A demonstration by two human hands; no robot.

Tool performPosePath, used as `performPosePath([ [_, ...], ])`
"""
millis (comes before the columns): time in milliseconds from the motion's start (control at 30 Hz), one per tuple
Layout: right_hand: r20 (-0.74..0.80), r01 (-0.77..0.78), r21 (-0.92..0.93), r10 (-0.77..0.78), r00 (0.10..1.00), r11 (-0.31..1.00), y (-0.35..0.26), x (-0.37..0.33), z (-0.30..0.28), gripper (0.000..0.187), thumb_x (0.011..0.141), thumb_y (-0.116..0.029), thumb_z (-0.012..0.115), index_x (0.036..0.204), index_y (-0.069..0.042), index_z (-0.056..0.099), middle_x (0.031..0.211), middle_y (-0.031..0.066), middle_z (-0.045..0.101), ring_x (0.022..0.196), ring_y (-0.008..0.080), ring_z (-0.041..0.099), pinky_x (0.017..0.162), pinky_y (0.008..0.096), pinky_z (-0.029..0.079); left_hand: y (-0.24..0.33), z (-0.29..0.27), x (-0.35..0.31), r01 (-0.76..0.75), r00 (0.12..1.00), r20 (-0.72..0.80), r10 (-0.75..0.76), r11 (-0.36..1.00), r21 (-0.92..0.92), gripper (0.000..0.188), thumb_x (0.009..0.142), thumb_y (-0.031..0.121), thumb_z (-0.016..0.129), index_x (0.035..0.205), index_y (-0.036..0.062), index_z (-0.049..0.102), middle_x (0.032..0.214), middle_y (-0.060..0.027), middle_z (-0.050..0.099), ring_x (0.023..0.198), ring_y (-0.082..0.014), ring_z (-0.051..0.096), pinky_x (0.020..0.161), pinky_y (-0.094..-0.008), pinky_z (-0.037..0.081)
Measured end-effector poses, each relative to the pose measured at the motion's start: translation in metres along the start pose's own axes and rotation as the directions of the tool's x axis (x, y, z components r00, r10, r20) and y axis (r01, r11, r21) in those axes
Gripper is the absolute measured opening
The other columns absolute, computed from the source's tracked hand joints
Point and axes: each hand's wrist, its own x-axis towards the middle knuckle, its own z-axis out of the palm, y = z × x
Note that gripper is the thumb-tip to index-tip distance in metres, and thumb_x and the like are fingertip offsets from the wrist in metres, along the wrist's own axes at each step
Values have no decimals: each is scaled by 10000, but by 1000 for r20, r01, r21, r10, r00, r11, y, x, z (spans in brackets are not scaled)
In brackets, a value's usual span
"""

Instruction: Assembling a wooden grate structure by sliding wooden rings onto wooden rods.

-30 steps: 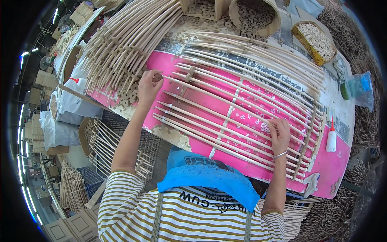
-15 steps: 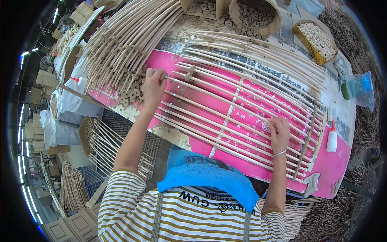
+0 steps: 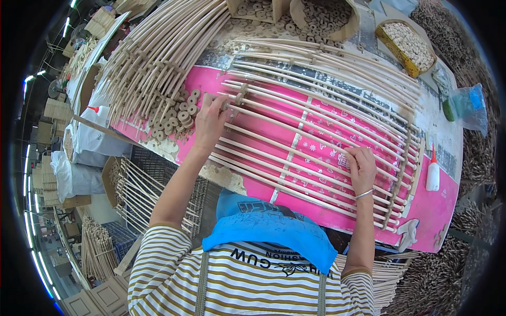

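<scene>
Pale wooden rods [image 3: 274,138] lie side by side across the pink table sheet, with their right ends on a slotted wooden rack [image 3: 400,184]. My left hand [image 3: 211,122] is closed in a pinch on a small wooden ring [image 3: 225,104] at the left end of one rod; the fingers partly cover the ring. Farther right, my right hand [image 3: 361,167] pinches a rod, seemingly the same one, though its fingertips hide the grip. Just beyond the left hand, wooden rings [image 3: 242,94] sit on neighbouring rods. Loose wooden rings [image 3: 176,117] are heaped left of that hand.
A large bundle of rods [image 3: 158,58] fitted with rings lies at the far left. At the back are a tipped container of rings [image 3: 329,23] and a yellow box of pale beads [image 3: 406,47]. A white glue bottle [image 3: 432,176] with a red tip stands right, near a crumpled cloth [image 3: 407,233].
My left hand, with the ring, has moved right and slightly nearer, onto the rod's end. The right hand stays on the rod, and the whole view has shifted a little.
</scene>
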Motion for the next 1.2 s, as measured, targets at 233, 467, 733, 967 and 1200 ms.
performPosePath([
  [233,31,-64,-24,65,997,998,0,2,-1,162,889,-144,779,1008,-62,706,929,82,661,892,302,638,799,419,489,3,10,-1,-3,996,89,3,1000,-6,440,858,47,787,1281,115,686,1108,-132,617,981,-368,681,823,-476,555],
  [467,-10,18,-128,-19,1000,992,2,2,6,128,884,-162,785,933,-80,701,921,65,646,909,283,620,801,418,451,8,12,-5,-41,996,74,40,999,15,443,851,36,791,1270,99,663,1098,-134,629,1009,-385,670,851,-478,546],
  [733,-27,6,-262,-14,1000,965,7,-1,3,143,840,-229,814,923,-148,729,909,28,641,939,258,613,829,429,437,2,28,1,-159,985,64,158,987,18,416,850,10,776,1245,58,654,1138,-156,656,1053,-366,670,914,-457,550],
  [967,-70,-27,-234,11,997,972,9,2,22,161,821,-275,825,885,-180,713,920,-1,631,963,240,606,842,429,435,2,8,0,-94,989,120,88,995,40,387,875,-31,725,1242,60,644,1190,-161,632,1085,-391,653,875,-471,540],
  [1200,-119,-2,-271,-31,992,963,9,-2,17,139,844,-255,807,902,-165,719,944,3,627,979,235,600,878,410,443,3,14,2,-198,976,115,187,976,93,390,883,-9,739,1249,65,627,1123,-149,626,1042,-381,642,856,-475,517],
])
